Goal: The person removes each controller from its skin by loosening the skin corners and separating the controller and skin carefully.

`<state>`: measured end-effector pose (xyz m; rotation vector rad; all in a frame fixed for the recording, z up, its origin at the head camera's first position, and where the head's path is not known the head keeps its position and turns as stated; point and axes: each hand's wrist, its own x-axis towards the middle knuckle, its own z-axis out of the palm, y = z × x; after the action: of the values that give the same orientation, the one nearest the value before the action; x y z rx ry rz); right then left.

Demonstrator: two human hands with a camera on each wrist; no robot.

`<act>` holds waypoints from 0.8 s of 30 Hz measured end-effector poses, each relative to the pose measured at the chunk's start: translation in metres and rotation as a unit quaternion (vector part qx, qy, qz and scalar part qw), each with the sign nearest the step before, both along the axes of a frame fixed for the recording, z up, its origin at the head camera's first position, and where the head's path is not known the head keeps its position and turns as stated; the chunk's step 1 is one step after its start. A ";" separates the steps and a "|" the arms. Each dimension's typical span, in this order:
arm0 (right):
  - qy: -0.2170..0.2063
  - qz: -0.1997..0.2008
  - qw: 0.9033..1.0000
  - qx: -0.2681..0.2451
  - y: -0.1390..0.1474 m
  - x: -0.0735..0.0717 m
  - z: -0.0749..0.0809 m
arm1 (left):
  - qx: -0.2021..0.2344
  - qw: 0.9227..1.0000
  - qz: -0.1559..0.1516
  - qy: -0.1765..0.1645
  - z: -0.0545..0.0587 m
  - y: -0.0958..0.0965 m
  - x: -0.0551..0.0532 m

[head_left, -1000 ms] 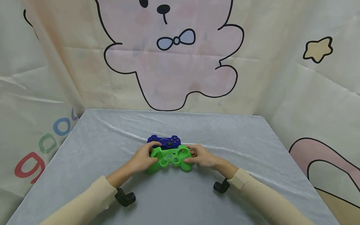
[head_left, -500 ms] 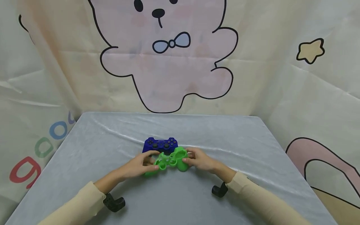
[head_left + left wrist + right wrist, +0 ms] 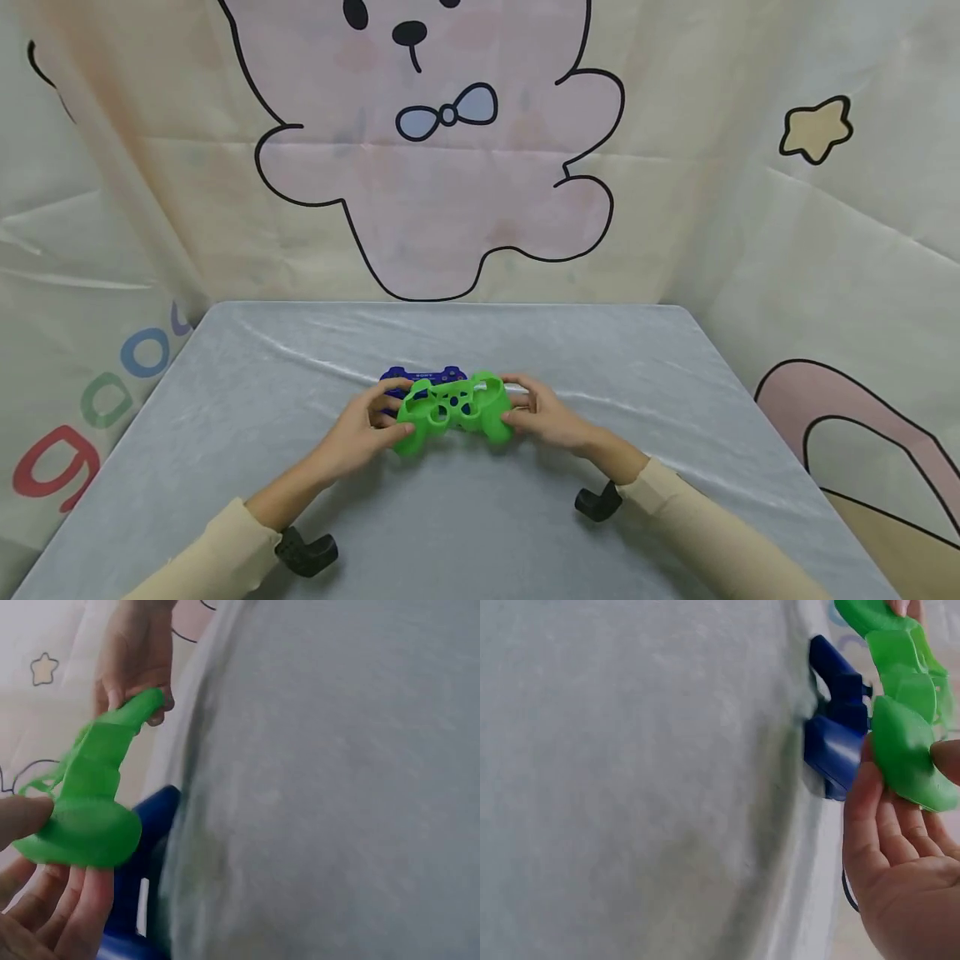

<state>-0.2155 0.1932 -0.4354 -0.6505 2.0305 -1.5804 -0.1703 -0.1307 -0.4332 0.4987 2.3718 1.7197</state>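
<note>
Both my hands hold a green silicone controller cover (image 3: pixel 491 408), its cut-out side facing up in the head view. The left hand (image 3: pixel 348 442) grips its left handle, thumb on the near side and fingers behind and below. At the other end, the right hand (image 3: pixel 551 418) pinches the right handle between thumb and fingers. A blue game controller (image 3: pixel 423 376) marked SONY lies just beyond the cover, which hides its near part. From the left wrist, the cover (image 3: pixel 90 832) appears above the blue controller (image 3: pixel 156 817). The right wrist view shows the cover's smooth underside (image 3: pixel 904 742) beside the controller (image 3: pixel 834 750).
A grey cloth-covered table (image 3: pixel 465 533) spreads under the hands. Behind it hangs a curtain (image 3: pixel 225 217) with a cartoon bear and bow tie, and printed curtains flank both sides. Black wrist cameras (image 3: pixel 307 554) are strapped below the cream sleeves (image 3: pixel 217 554).
The left fingers loosened on the cover half a second ago and now hold its handle again. The cover has been raised and levelled, and overlaps more of the blue controller. The head view has shifted slightly.
</note>
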 end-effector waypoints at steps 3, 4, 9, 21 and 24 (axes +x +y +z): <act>-0.003 -0.015 1.000 -0.016 0.008 0.000 0.007 | -0.001 1.000 0.020 0.013 0.004 0.005 -0.002; -0.003 -0.019 1.000 -0.017 0.010 -0.001 0.009 | 0.000 1.000 0.022 0.013 0.005 0.007 -0.003; -0.001 -0.040 0.999 -0.008 0.020 0.000 0.018 | 0.015 1.000 0.020 -0.004 0.006 0.020 -0.009; 0.001 -0.065 0.998 -0.022 0.043 -0.011 0.017 | 0.047 0.999 0.002 -0.026 0.012 0.044 -0.024; 0.009 -0.074 0.997 -0.028 0.051 -0.014 0.018 | 0.050 0.998 0.001 -0.029 0.012 0.054 -0.029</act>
<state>-0.2292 0.2438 -0.4178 -0.5459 2.0968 -1.7262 -0.1997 -0.0770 -0.4210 0.4529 2.2567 1.8345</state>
